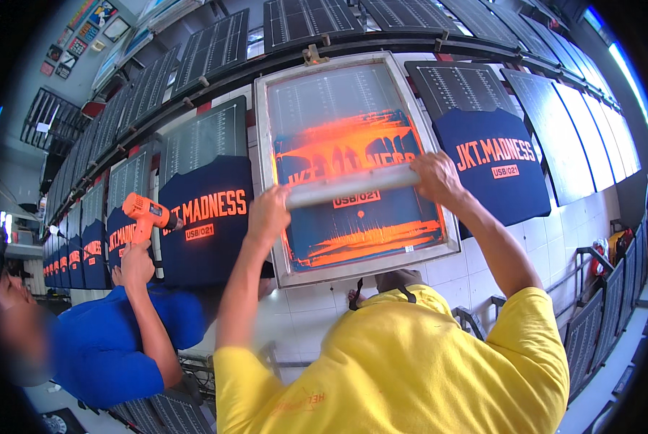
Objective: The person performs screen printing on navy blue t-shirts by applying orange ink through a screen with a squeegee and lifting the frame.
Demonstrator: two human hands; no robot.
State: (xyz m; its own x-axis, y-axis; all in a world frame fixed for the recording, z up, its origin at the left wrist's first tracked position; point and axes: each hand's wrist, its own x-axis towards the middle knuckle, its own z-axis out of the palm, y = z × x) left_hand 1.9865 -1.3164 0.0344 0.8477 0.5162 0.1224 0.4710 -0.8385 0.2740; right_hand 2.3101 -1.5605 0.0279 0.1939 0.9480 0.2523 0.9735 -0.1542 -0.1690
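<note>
My left hand (268, 213) is closed on the left end of a long grey squeegee (349, 189), and my right hand (437, 179) grips its right end. The squeegee lies across the mesh inside a pale rectangular screen-printing frame (367, 272). Bright orange ink (338, 132) covers a band of mesh beyond the squeegee, and more streaks lie along the near end. Orange lettering shows through the mesh on both sides of the squeegee. Beneath the mesh is a dark surface; whether a shirt lies there is partly hidden by ink.
Left of the frame lies a navy shirt (226, 181) with orange print; another navy shirt (526, 181) lies to the right. A co-worker in blue (114, 347) points an orange heat gun (146, 212) at the shirts on the left. Rows of dark boards (215, 50) stand beyond a rail.
</note>
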